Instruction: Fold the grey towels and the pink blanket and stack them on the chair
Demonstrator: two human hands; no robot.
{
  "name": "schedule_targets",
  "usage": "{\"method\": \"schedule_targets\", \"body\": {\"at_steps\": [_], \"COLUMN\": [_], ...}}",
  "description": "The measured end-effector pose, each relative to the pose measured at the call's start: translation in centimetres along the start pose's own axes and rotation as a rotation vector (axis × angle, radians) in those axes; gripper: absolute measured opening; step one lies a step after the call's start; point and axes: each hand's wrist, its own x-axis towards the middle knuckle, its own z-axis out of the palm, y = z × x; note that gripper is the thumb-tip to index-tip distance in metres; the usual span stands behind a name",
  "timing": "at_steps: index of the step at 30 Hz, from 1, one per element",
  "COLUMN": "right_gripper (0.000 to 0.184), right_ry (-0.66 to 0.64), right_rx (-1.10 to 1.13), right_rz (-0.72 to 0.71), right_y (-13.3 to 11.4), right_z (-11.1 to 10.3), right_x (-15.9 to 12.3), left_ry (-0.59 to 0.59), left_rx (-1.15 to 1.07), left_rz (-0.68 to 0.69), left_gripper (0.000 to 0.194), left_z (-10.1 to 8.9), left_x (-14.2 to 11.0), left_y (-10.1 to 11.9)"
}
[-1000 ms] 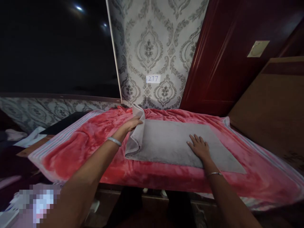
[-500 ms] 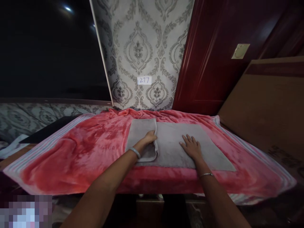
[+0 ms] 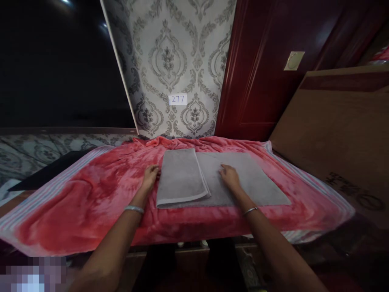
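A grey towel [image 3: 243, 176] lies on a pink blanket [image 3: 112, 194], its left part folded over to the right. The folded flap [image 3: 180, 174] has a pale hem along its front and right edges, and its right edge slants toward the front. My left hand [image 3: 150, 177] is beside the towel's left fold, with loosely bent fingers and nothing visible in them. Over the single-layer part, right of the flap, is my right hand [image 3: 230, 177]. Its fingers are bent and slightly apart, holding nothing I can see; whether it touches the cloth is unclear.
A large cardboard box [image 3: 334, 134] stands at the right, against the dark red door panel [image 3: 258, 73]. A big black screen [image 3: 54, 69] is at the left. Patterned wallpaper behind carries a paper label [image 3: 178, 99] reading 277. The blanket's striped border [image 3: 60, 178] runs along the left side.
My left hand has let go of the flap's edge and moved left to the fold. The flap now lies flatter and wider. My right hand has moved left, its spread fingers now bent.
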Motion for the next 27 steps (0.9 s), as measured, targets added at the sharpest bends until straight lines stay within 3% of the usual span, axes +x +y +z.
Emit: {"method": "schedule_targets", "body": {"at_steps": [6,11,16,22,27], "right_gripper": [0.06,0.058,0.056,0.056,0.05], "right_ry": [-0.09,-0.085,-0.046,-0.041,-0.051], "right_rx": [0.187,0.3,0.352,0.355,0.384], "right_rz": [-0.098,-0.145,-0.115,-0.057,-0.072], "right_y": [-6.5,-8.4,-7.0,-3.1,-2.1], "right_z": [4.9,6.7,5.8,4.1,4.3], "right_x": [1.3,2.2,3.3,2.6,1.8], "left_ry": [0.076,0.018,-0.014,-0.016,0.012], "left_rx": [-0.117,-0.078,-0.055,0.034,0.046], "left_rz": [-0.012,0.019,0.025,0.094,0.115], "left_gripper": [0.05,0.058,0.065,0.055,0.05], "left_z": [-0.7,-1.3,-1.5,-0.8,-0.4], "left_x": [-0.7,-0.4,-0.2,0.4,0.4], "left_y": [-2.7,-3.3,-3.4,-4.3,-4.5]}}
